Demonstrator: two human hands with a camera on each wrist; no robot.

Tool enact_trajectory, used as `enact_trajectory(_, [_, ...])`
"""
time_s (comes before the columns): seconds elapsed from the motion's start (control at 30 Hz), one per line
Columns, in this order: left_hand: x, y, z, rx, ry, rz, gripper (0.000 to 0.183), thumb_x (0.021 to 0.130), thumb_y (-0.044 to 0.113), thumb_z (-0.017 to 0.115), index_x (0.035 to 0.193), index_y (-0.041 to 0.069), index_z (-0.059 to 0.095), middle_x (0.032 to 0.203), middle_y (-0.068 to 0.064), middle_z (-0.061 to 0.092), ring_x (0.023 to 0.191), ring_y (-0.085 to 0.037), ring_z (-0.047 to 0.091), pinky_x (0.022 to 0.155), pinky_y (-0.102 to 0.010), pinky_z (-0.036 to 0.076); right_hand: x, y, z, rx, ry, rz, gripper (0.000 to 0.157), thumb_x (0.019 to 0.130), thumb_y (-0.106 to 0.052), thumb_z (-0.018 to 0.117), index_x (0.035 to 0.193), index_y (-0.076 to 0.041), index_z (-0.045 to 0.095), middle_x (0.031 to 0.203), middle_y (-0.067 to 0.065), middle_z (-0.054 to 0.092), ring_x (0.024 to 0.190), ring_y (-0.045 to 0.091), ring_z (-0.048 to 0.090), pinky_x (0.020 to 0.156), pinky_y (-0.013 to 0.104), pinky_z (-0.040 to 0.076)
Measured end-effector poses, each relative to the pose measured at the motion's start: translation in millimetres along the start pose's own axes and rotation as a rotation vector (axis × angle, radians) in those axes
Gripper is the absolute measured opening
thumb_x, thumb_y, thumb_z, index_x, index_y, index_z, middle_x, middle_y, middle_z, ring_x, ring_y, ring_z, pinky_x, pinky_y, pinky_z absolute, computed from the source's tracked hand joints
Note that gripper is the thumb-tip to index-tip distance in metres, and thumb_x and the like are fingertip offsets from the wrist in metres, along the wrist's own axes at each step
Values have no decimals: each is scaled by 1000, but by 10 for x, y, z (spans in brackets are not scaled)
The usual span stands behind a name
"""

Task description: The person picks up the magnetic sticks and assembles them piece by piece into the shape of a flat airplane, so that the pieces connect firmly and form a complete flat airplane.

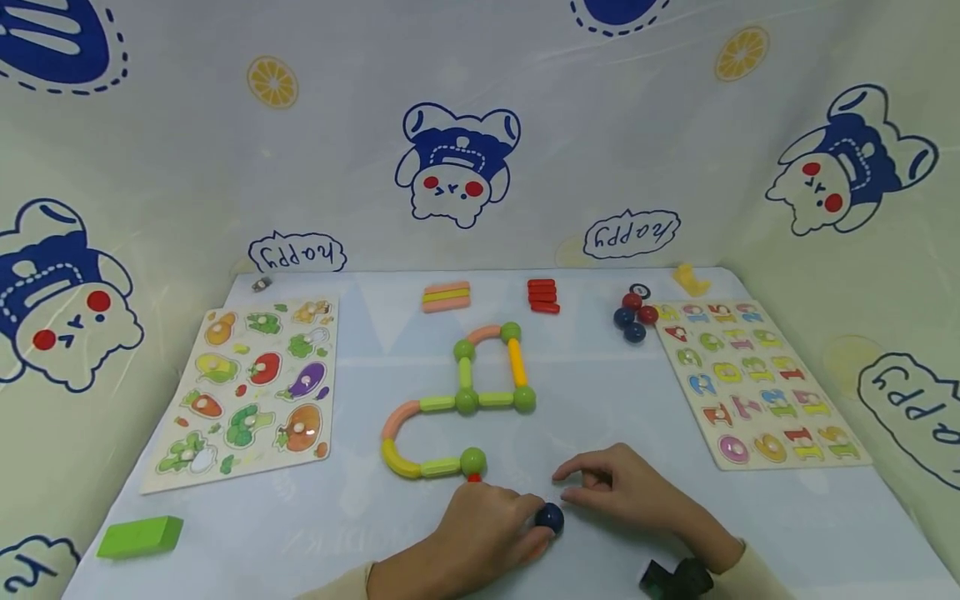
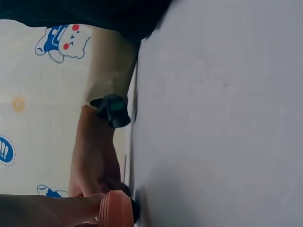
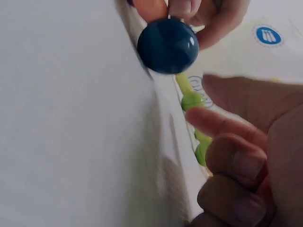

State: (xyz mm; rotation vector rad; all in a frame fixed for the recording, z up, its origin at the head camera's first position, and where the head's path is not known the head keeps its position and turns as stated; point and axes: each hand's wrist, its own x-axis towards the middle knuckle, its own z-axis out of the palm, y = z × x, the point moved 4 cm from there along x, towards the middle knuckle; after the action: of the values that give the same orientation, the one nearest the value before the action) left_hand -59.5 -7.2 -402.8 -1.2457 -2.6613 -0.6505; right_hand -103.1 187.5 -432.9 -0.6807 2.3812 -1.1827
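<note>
My left hand [image 1: 487,529] pinches an orange-pink ribbed stick [image 2: 116,209], mostly covered by the fingers. At the stick's end sits a dark blue ball [image 1: 550,518], just by the left fingertips. To its right is my right hand [image 1: 626,492], thumb and forefinger stretched toward the ball but apart from it, the other fingers bent and holding nothing. Above the left hand lies a joined figure of green balls [image 1: 473,461] and coloured sticks [image 1: 440,467], some straight and some curved. A red stick [image 1: 474,478] under the lowest green ball is partly hidden by the left hand.
Vegetable puzzle board [image 1: 255,392] lies left, letter-like puzzle board [image 1: 757,383] right. Loose red and blue balls [image 1: 634,332] cluster beside the right board. Pink and yellow sticks [image 1: 446,297] and red sticks [image 1: 543,297] lie at the back; a green block [image 1: 140,537] is front left.
</note>
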Motion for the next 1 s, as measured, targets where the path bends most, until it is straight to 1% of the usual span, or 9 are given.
enact_trajectory(0.1, [-2,-19,0,-15,-21,-15,24,87,41,64,90,18,71,63,15,61,53,8,49,45,-9,30,97,39,-109,-77,49,45,22,85,-44,64,102,-32,70,55,-12,45,49,2,40,46,19,34])
enact_trajectory(0.23, [-2,-37,5,-51,-31,-32,25,87,41,64,91,17,72,68,14,65,58,8,55,49,-8,36,284,20,-318,-145,134,71,20,86,-41,65,101,-29,70,55,-10,47,49,6,43,46,21,35])
enact_trajectory(0.37, [-1,-36,8,-80,-33,-37,25,86,41,65,91,18,73,71,13,67,60,8,56,51,-7,37,549,-32,-567,-216,233,71,20,87,-36,66,102,-24,71,55,-5,47,49,12,44,45,24,34])
enact_trajectory(0.43, [2,-31,8,-94,-40,-38,25,87,42,64,92,18,73,72,14,67,61,9,56,51,-7,36,703,-15,-699,-244,288,87,20,87,-34,66,102,-22,71,55,-2,47,49,16,45,45,25,35])
enact_trajectory(0.57, [13,-22,10,-116,-59,-43,26,87,42,63,92,19,73,75,14,68,62,10,56,52,-7,37,1023,117,-961,-286,411,170,20,87,-35,66,103,-23,70,58,3,49,52,21,46,46,27,36])
enact_trajectory(0.7, [22,-14,8,-119,-67,-47,26,87,42,64,92,18,73,75,14,68,62,10,55,52,-7,37,1322,296,-1170,-317,495,253,23,88,-34,65,107,-22,68,62,7,49,53,25,45,46,28,34])
enact_trajectory(0.77, [19,-14,11,-116,-72,-48,26,87,42,64,93,19,73,74,14,67,62,11,54,52,-7,37,1447,370,-1242,-316,515,284,25,88,-34,64,110,-22,67,64,8,50,54,26,45,47,28,35])
enact_trajectory(0.87, [8,-18,21,-121,-81,-51,26,86,42,65,93,18,73,73,15,67,61,12,53,52,-6,36,1601,448,-1308,-318,523,320,30,89,-34,63,116,-22,64,67,9,51,56,26,45,48,28,36])
enact_trajectory(1.0, [-2,-21,30,-130,-78,-46,26,86,41,65,93,18,73,74,14,67,61,13,53,53,-5,35,1750,460,-1325,-337,500,317,34,89,-32,63,122,-21,62,71,9,53,59,26,47,51,30,40])
